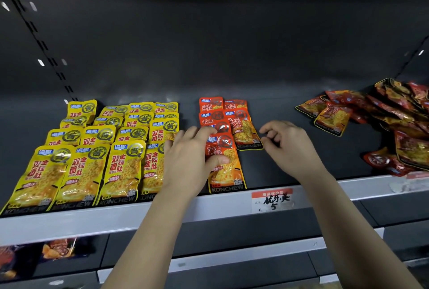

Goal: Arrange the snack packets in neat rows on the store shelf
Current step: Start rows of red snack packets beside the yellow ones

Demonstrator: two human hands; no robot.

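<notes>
Yellow snack packets (92, 149) lie in overlapping rows on the left of the dark shelf (290, 149). Two short rows of orange packets (222, 114) run down the middle. My left hand (188, 161) pinches the front orange packet (226, 172), thumb on its face and fingers over its top edge. My right hand (290, 147) hovers just right of the second orange row (243, 131), fingers loosely curled and holding nothing. A loose heap of orange and dark packets (383, 121) lies at the right end of the shelf.
A price tag with handwriting (272, 200) sits on the grey shelf lip (116, 221). Lower shelves (58, 256) hold more packets at bottom left. Bare shelf floor lies between the orange rows and the heap.
</notes>
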